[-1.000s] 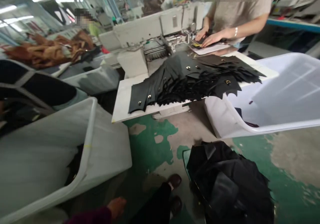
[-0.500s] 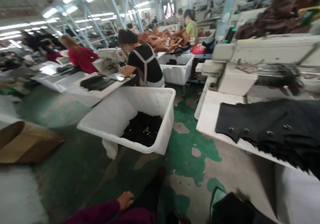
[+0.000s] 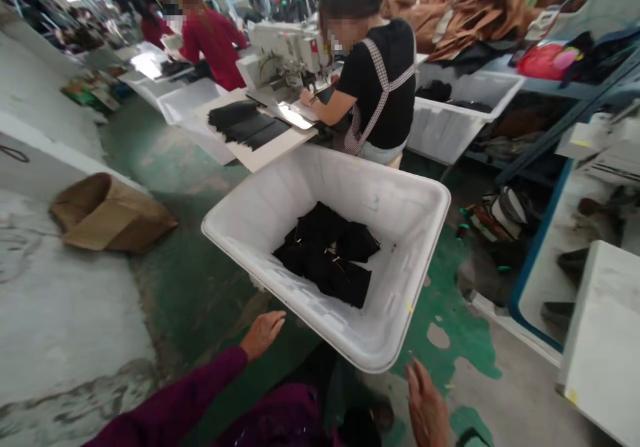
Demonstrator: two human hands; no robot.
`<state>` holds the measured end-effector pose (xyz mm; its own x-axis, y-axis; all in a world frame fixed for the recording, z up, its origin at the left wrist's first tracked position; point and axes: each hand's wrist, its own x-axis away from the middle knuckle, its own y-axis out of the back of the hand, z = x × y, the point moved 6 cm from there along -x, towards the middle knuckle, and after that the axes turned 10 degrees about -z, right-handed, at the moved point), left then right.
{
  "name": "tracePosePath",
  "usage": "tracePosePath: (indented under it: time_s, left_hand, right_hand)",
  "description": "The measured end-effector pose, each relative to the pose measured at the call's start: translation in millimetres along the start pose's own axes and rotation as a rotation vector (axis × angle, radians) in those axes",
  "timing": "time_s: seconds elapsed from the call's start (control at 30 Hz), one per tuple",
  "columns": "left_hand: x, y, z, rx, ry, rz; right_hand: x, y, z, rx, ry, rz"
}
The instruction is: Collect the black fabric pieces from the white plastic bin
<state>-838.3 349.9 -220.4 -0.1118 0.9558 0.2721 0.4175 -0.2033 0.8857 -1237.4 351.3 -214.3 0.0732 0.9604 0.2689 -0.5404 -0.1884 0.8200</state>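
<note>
A large white plastic bin (image 3: 380, 187) stands on the green floor right in front of me, with a small pile of black fabric pieces (image 3: 327, 252) lying in its bottom. My left hand (image 3: 263, 332), in a dark purple sleeve, hangs empty with fingers apart just short of the bin's near left wall. My right hand (image 3: 427, 407) is raised at the bottom edge, palm open and empty, a little below the bin's near rim. Neither hand touches the bin.
A person in a black top (image 3: 380, 80) sews at a machine (image 3: 285, 50) just behind the bin, black pieces (image 3: 247, 124) stacked on that table. A brown cardboard box (image 3: 107, 214) lies at the left. Another white bin (image 3: 460, 110) and a white table corner (image 3: 603, 340) stand at the right.
My view has swung left, away from the table of black pieces, and onto the white bin, which is now close. My right hand has come into view; my left hand has risen toward the bin.
</note>
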Motion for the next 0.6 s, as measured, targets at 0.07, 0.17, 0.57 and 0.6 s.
tracePosePath:
  time_s: [0.07,0.17,0.57,0.6]
  left_hand:
    - [-41,15.7,-2,0.046,-0.005,-0.038]
    - [-85,27.6,-2,0.083,0.000,-0.072]
    - [-193,-19.9,58,0.047,-0.055,0.074]
    - [-212,-35.5,70,0.020,-0.109,0.114]
  right_hand:
    - [-34,-19,32,-0.063,0.035,0.019]
    - [-85,-59,82,-0.105,0.167,0.133]
    - [-259,-272,83,0.111,0.245,0.491]
    - [-275,-293,74,0.124,0.231,0.504]
